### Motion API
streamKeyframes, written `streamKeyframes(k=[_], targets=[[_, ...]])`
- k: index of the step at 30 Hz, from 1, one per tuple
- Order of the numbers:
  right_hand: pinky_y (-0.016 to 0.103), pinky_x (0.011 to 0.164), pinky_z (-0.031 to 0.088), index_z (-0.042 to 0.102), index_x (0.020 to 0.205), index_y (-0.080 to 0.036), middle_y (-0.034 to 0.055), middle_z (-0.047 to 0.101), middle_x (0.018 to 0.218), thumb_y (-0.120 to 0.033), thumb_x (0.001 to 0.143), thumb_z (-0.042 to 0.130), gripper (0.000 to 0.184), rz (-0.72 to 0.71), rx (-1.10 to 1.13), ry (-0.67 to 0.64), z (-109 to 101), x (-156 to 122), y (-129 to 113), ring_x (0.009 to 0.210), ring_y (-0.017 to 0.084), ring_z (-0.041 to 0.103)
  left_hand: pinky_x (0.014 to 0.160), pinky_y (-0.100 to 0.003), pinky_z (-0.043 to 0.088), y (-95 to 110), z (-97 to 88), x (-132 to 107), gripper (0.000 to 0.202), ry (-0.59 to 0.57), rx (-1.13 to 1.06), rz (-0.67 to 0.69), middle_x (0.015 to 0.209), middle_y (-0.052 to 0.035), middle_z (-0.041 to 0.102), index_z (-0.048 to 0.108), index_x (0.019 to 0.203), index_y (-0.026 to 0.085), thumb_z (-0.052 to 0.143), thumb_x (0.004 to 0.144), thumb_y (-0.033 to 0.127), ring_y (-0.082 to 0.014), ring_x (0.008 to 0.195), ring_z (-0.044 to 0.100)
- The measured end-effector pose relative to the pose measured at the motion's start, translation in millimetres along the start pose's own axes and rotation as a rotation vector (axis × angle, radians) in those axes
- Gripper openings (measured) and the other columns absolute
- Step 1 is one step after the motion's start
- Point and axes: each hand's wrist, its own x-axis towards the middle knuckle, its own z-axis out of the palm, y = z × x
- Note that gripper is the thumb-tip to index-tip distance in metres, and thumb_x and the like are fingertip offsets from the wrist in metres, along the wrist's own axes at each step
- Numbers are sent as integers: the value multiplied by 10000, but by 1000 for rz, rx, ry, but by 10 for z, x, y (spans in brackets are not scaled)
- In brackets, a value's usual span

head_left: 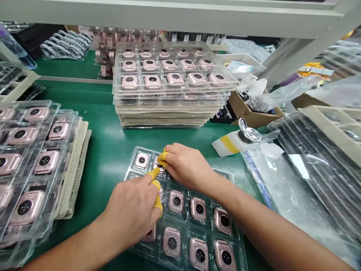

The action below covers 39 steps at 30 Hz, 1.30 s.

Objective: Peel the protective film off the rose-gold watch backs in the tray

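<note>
Watch bodies (176, 201), rounded squares, clear plastic tray (184, 226)

A clear plastic tray (186, 222) lies on the green counter (101, 150) at lower centre, its compartments holding rose-pink watch cases (176, 201), dark round backs up. Another pink case (161, 168), partly hidden, is at the top row's second compartment from left.

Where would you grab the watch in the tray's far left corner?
Probably from straight above, pinching the watch by two opposite side edges: it lies flat, a rounded square, and the tray walls it in all around.
</note>
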Motion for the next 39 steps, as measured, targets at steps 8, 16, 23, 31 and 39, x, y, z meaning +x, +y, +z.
streamKeyframes(k=[8,16,23,31,39], targets=[[312,654,312,709,867,-165,53,689,895,-146,966,577,166,-24,8,-51,-108,27,-29,838,197,565,595,-366,517,-60,30,-46,146,7,-75,20,878,-51,707,565,738,226,490,828,139,-254,717,690],[310,643,304,706,907,-180,52,679,934,-199,1000,542,189,-27,-8,-22,-96,404,-218,870,198,563,601,-354,490,-254,-80,-144,161,-24,-58,-72,809,-62,657,537,710,228,467,815,127,-255,702,674],[314,638,305,714,915,-182,64,680,933,-142,986,528,204,-86,-33,-75,-21,447,-324,834,195,550,669,-328,525,-316,-103,-111,114,-86,-92,-74,851,-68,695,588,756,212,531,837,154,-242,781,690],[290,731,439,688,949,-189,55,674,908,-180,996,519,176,-159,116,14,-252,202,-110,851,189,615,627,-348,490,-363,-127,-194,134,-45,-137,2,828,-56,666,545,719,217,512,815,130,-239,718,663],[345,648,472,685,967,-213,74,694,884,-289,943,494,207,437,0,279,-3,-1028,451,725,224,635,533,-261,365,-188,-239,-446,213,-171,-330,467,772,65,650,513,684,215,665,798,121,-125,648,586]])
